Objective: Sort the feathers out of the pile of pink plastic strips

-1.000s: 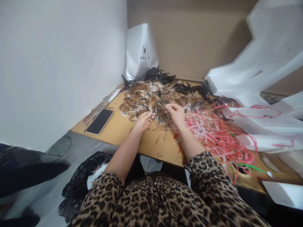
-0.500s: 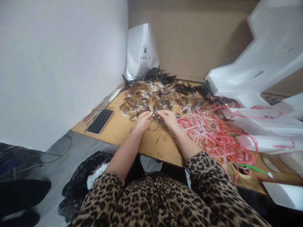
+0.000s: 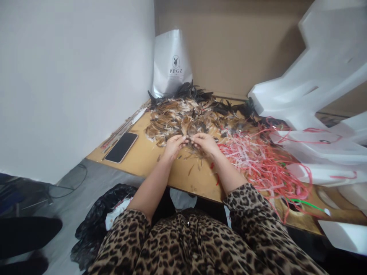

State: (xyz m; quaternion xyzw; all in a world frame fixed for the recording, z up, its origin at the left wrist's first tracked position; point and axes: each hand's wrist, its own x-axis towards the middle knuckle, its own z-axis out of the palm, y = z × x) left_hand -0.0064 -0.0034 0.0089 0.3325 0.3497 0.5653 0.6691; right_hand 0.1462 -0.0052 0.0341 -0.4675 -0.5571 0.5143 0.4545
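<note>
My left hand (image 3: pixel 174 146) and my right hand (image 3: pixel 205 143) meet almost tip to tip above the front of a feather pile (image 3: pixel 169 118). Each pinches thumb against fingers. A small dark wisp that looks like a feather (image 3: pixel 188 140) shows between the fingertips, partly hidden by them. Brown, cream and black feathers spread behind both hands, with a few loose ones on the wooden table (image 3: pixel 183 177) below. Beside my right forearm lies a tangled heap of pink and red ribbon strips (image 3: pixel 258 160).
A phone (image 3: pixel 122 147) lies at the table's left, near thin sticks (image 3: pixel 126 124) along the wall. A white bag (image 3: pixel 172 65) stands behind the feathers. Large white foam-like pieces (image 3: pixel 323 84) crowd the right side. A black plastic bag (image 3: pixel 97 217) sits on the floor at left.
Both hands have shifted very slightly, and the fingers have changed their pinch a little. The feather pile, ribbons and phone stay as they were.
</note>
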